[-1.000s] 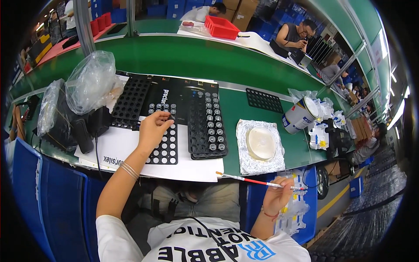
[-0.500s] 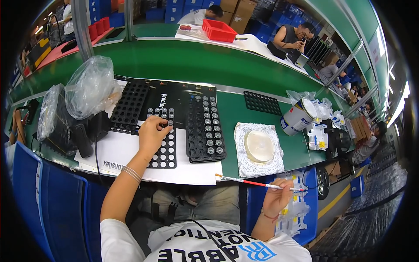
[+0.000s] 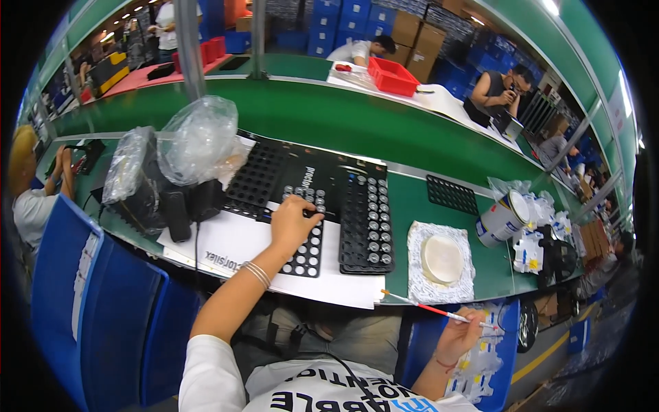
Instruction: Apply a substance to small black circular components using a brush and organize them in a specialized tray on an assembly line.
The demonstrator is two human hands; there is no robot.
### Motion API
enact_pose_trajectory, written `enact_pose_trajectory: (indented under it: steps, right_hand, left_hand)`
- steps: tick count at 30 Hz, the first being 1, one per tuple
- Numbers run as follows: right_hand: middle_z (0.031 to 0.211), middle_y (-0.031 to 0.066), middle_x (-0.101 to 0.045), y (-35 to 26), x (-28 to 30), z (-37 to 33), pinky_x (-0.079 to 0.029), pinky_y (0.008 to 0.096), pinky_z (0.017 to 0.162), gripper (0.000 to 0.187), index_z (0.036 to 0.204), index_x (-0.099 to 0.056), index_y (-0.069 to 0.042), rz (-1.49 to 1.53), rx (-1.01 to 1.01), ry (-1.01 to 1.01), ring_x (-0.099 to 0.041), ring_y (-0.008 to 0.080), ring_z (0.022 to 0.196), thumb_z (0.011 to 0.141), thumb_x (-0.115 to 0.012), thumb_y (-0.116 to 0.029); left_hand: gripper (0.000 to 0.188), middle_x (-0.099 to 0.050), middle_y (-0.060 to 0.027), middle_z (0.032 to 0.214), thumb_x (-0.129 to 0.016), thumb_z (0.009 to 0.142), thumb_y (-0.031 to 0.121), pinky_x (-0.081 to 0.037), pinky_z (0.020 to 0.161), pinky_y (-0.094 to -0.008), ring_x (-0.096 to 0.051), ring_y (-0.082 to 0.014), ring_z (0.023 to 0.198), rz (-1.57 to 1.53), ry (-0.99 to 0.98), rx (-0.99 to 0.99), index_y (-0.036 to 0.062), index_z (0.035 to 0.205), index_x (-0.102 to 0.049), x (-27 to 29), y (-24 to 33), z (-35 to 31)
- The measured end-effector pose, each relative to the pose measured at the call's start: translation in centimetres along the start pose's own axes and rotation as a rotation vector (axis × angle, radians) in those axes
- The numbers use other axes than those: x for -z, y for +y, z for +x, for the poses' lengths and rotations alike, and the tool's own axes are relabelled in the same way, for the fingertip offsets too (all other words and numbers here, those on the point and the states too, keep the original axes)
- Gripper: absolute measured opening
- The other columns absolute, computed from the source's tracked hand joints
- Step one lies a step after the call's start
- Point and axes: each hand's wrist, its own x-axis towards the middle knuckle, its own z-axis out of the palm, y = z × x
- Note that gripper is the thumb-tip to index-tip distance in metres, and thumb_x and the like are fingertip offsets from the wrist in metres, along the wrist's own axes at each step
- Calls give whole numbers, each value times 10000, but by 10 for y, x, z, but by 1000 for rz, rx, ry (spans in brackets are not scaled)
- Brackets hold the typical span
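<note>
My left hand (image 3: 292, 223) reaches over a black perforated tray (image 3: 318, 233). Its thumb and fingers are pinched together at the tray's holes; whatever they grip is too small to make out. Small clear round parts stand in the tray's far rows, and white circles show through its near holes. A second black tray (image 3: 351, 237), just right of it, carries silver-topped parts mostly in its right-hand columns. My right hand (image 3: 461, 333) is closed around a thin red-and-white paintbrush (image 3: 429, 308), held off the table's front edge with its bristles pointing left.
A round pale dish (image 3: 441, 261) sits on a printed paper pad to the right, with a metal can (image 3: 504, 218) beyond it. Another black tray (image 3: 452, 194) lies farther back. Plastic bags (image 3: 199, 141) and black objects crowd the left. Blue bins (image 3: 75, 281) stand below the table.
The whole view has shifted, so the scene sits farther right and a co-worker appears at the left edge. My left hand stays at the tray; my right still holds the paintbrush.
</note>
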Motion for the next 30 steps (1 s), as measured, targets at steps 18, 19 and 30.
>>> enact_pose_trajectory:
  steps: [18,19,30]
  right_hand:
    - [612,12,-367,6,-5,-1,-267,193,472,208,742,-402,-56,-54,10,22,-333,83,530,893,-435,-195]
    - [612,12,-368,6,-4,-1,-265,193,472,210,743,-403,-57,-52,15,17,-332,82,530,895,-432,-199]
    - [609,7,-359,6,-5,-1,-257,189,474,216,752,-400,-58,-62,10,5,-338,79,532,898,-428,-215]
  left_hand:
    - [197,-565,-36,863,-698,660,202,-485,661,-310,-587,-220,739,9,-24,67,42,762,-642,1,0,-1]
    - [197,-565,-36,863,-698,660,202,-485,661,-310,-587,-220,739,9,-24,67,42,762,-642,1,0,-1]
    - [213,-512,-30,901,-703,645,209,-492,642,-330,-586,-234,724,43,-30,63,57,774,-629,-2,-1,-1]
